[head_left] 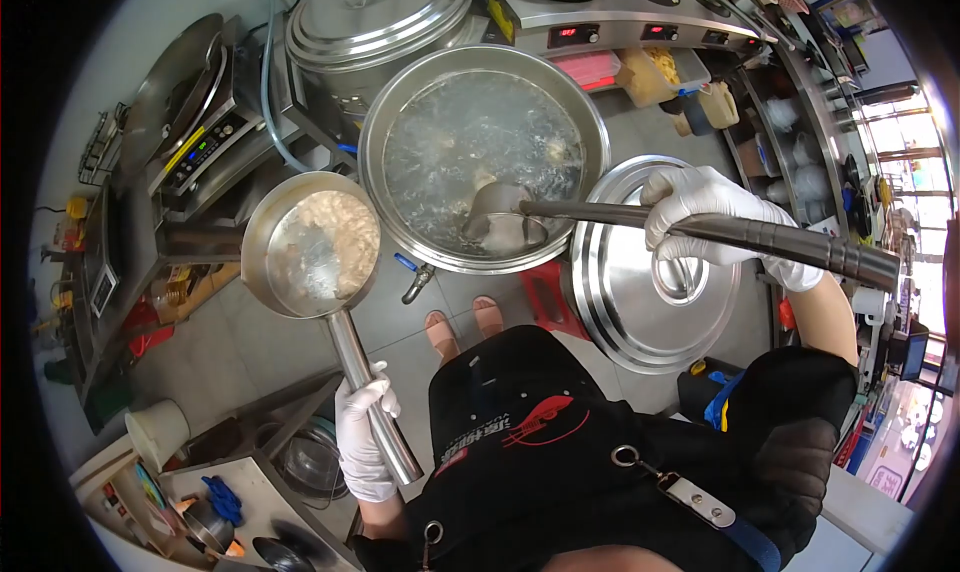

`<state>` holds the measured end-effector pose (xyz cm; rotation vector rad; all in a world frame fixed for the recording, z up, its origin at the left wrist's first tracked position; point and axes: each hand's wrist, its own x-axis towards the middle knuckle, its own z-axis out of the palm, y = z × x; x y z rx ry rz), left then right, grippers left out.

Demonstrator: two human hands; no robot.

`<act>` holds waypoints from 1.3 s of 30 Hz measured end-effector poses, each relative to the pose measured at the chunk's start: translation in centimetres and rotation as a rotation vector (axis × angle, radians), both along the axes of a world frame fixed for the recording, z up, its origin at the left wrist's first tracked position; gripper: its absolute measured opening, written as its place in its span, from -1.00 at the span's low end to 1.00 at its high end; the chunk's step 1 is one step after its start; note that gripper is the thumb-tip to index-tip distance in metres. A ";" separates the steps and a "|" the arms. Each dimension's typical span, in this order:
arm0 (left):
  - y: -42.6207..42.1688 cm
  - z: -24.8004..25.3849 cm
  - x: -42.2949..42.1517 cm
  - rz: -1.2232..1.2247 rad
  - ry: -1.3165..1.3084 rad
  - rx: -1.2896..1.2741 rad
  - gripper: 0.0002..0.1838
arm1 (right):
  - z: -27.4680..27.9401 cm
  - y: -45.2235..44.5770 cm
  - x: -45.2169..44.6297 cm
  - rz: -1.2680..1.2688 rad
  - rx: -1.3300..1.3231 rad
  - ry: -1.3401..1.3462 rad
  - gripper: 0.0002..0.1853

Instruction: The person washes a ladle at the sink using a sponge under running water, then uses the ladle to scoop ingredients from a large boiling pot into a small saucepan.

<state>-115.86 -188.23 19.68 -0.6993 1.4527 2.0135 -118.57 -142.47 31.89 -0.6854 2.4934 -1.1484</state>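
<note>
Wrapped round the handle of a steel saucepan [351, 347] is my white-gloved left hand [366, 430]. The saucepan, left of the big pot, holds pale foamy liquid. My right hand [712, 217], also gloved, grips the long dark handle of a ladle [497, 219]. The ladle's bowl is partly sunk in the liquid near the front right inside of the large steel pot [369, 164]. That liquid is greyish and bubbling, with a few pale pieces in it. A round steel lid [640, 322] lies below my right hand, beside the pot.
Behind the pot stands a lidded steel pot [345, 22]. Cooktops with controls [200, 157] are at the left and back. A blue tap [415, 282] juts from the pot's front. A red stool [548, 297] is partly under the lid. Shelves line the right side.
</note>
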 end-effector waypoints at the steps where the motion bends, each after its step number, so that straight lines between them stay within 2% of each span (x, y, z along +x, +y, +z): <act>1: -0.1 0.0 0.1 -0.002 -0.001 -0.003 -0.61 | -0.4 -0.1 -0.2 -0.027 -0.040 -0.026 -0.79; 7: -0.9 -0.1 0.5 -0.011 -0.008 0.020 -0.64 | 0.5 -0.4 -1.6 -0.261 -0.195 -0.166 -0.83; 11: -1.4 -0.2 0.6 -0.024 -0.014 0.021 -0.65 | 2.9 -0.7 -1.5 -0.312 -0.227 -0.124 -0.88; 14: -1.9 -0.6 0.6 -0.039 -0.013 0.025 -0.65 | 5.9 -1.8 -1.5 -0.295 -0.166 0.006 -0.83; 19: -2.1 -0.7 0.6 -0.087 0.001 0.037 -0.66 | 10.5 -5.0 0.3 -0.351 -0.253 0.173 -0.77; 21: -2.2 -0.7 0.5 -0.104 0.000 0.056 -0.65 | 11.2 -6.8 0.9 -0.298 -0.195 0.326 -0.77; 24: -2.1 -0.9 0.4 -0.135 0.015 0.081 -0.64 | 10.8 -9.6 2.3 -0.246 -0.190 0.424 -0.79; 27: -2.0 -0.6 0.2 -0.153 0.018 0.120 -0.65 | 9.3 -11.6 4.0 -0.187 -0.065 0.472 -0.79; 28: -2.0 -0.6 0.2 -0.157 0.015 0.130 -0.65 | 8.6 -12.1 4.5 -0.144 0.018 0.531 -0.67; 30: -1.9 -0.4 0.1 -0.169 0.035 0.161 -0.67 | 7.6 -12.7 5.2 -0.115 0.063 0.565 -0.70; 37: -1.6 -0.3 -0.3 -0.207 0.049 0.188 -0.69 | 6.8 -13.0 6.1 -0.039 0.072 0.500 -0.75; 39: -1.5 -0.1 -0.4 -0.197 0.048 0.197 -0.68 | 7.4 -13.8 7.1 -0.363 -0.024 -0.041 -0.71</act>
